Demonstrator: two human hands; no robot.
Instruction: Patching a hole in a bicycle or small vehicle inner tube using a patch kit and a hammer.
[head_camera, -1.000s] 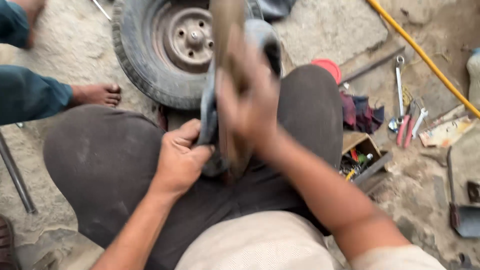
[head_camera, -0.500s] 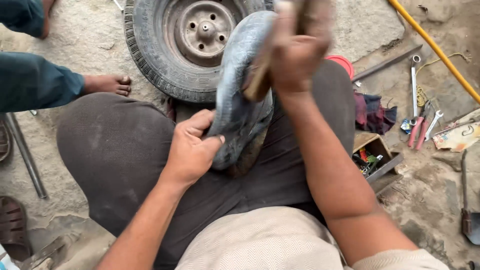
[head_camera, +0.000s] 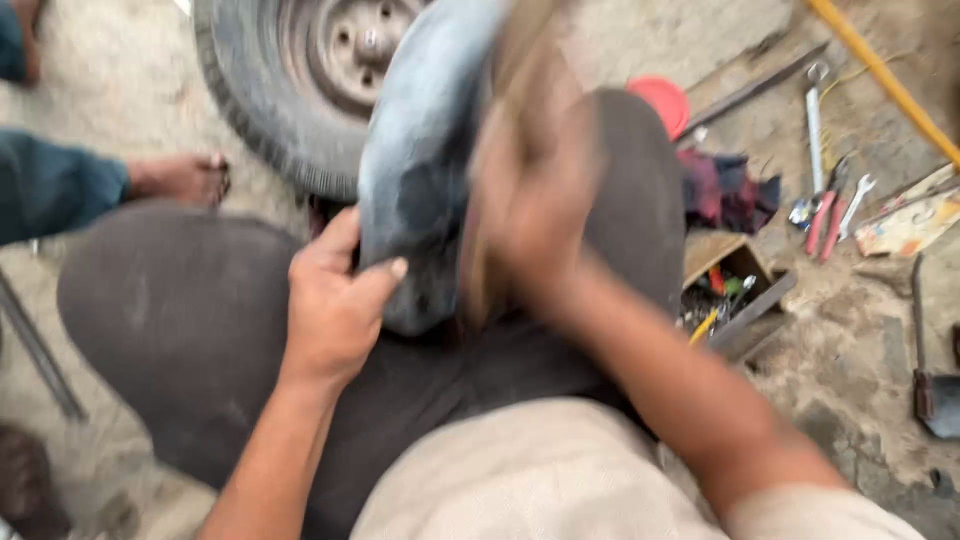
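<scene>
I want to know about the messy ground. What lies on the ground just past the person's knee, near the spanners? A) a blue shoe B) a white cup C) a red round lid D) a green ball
C: a red round lid shows on the sandy ground behind the knee, left of the spanners; no ball, cup or blue shoe shows there.

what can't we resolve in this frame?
- Right hand: motion-blurred in the head view; its grip and the brownish tool it holds are unreadable.
- Grey rubber piece: top cut off by the frame edge.
- Open box: contents too small to identify.
</scene>
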